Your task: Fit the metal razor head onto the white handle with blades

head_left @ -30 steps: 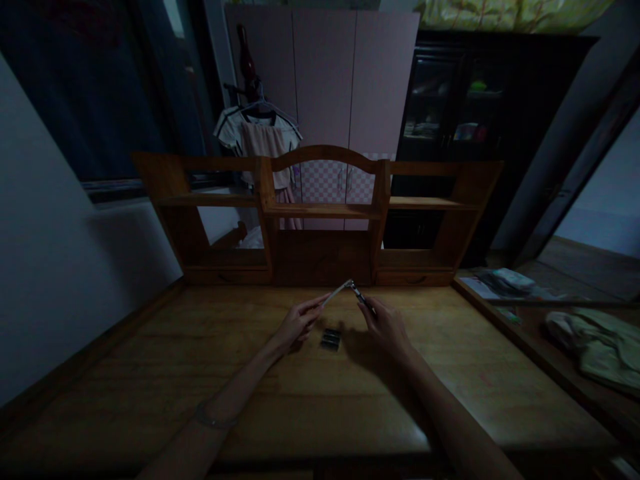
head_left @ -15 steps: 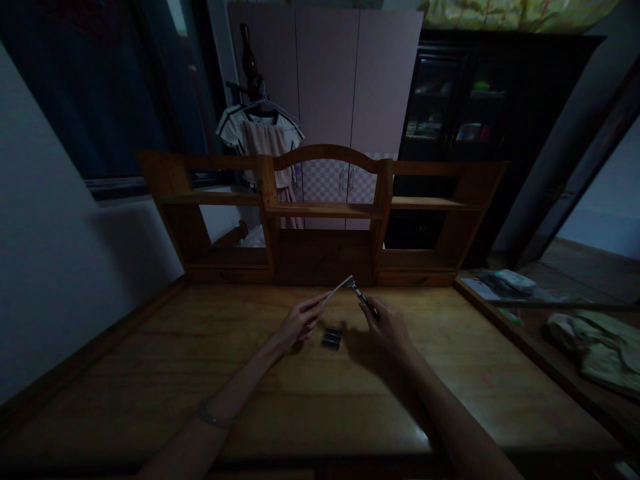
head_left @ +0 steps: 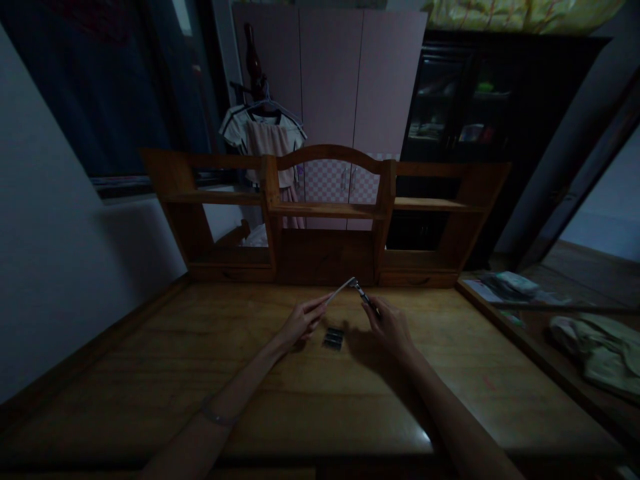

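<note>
My right hand (head_left: 393,325) is closed around the dark handle of a razor (head_left: 361,291), whose head points up and to the left. In my left hand (head_left: 300,324) a thin pale strip (head_left: 340,291) is pinched between thumb and fingers. It slants up to the right, and its far tip meets the razor's head; whether the two press together is too small to tell. On the desk below and between the hands lies a small black case (head_left: 333,339) with several dark bars across it, perhaps blade cartridges.
The wooden desk (head_left: 200,373) spreads under both arms. A wooden shelf unit (head_left: 327,211) stands along its back edge. Right of the desk's raised edge lie a pale cloth bundle (head_left: 603,350) and some plastic-wrapped items (head_left: 517,283). A white wall (head_left: 45,267) rises at the left.
The pale strip looks straighter than before, when it bowed slightly. Both hands keep their grips, and the view has shifted a little.
</note>
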A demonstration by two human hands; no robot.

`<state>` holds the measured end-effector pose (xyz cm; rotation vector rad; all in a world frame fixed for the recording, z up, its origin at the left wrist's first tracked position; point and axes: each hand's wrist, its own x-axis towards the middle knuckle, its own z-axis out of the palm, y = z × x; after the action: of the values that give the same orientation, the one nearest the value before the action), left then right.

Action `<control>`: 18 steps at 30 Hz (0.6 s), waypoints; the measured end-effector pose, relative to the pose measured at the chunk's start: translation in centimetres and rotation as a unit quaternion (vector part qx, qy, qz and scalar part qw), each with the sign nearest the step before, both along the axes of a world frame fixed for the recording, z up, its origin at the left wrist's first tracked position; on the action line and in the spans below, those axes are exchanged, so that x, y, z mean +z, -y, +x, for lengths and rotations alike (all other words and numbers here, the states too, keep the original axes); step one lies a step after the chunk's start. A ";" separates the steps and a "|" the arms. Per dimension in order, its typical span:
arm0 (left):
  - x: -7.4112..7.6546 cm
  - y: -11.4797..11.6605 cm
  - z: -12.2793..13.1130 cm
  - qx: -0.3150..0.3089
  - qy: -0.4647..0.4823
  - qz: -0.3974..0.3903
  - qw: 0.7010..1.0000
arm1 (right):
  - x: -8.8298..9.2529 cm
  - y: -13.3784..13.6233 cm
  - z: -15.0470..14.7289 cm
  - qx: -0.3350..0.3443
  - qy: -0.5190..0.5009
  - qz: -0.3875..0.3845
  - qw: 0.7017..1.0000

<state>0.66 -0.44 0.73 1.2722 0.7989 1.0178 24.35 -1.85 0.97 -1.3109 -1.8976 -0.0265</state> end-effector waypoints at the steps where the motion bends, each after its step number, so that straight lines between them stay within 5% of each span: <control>1: 0.0 0.0 0.0 0.002 -0.003 0.003 1.000 | 0.0 0.0 0.0 0.002 -0.001 0.000 1.000; 6: -0.1 0.0 0.0 -0.004 -0.048 -0.002 0.999 | 0.3 0.2 -0.3 -0.004 -0.018 0.001 1.000; 12: 0.1 -0.1 -0.3 0.025 0.048 0.011 0.998 | 0.3 0.2 -0.2 0.007 -0.014 -0.006 1.000; 18: 0.0 0.1 0.0 -0.009 0.038 -0.001 0.999 | -0.1 -0.1 0.1 0.007 -0.022 0.003 1.000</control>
<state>0.65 -0.51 0.70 1.2305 0.7285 1.0449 24.41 -1.75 0.89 -1.2831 -1.8689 0.0034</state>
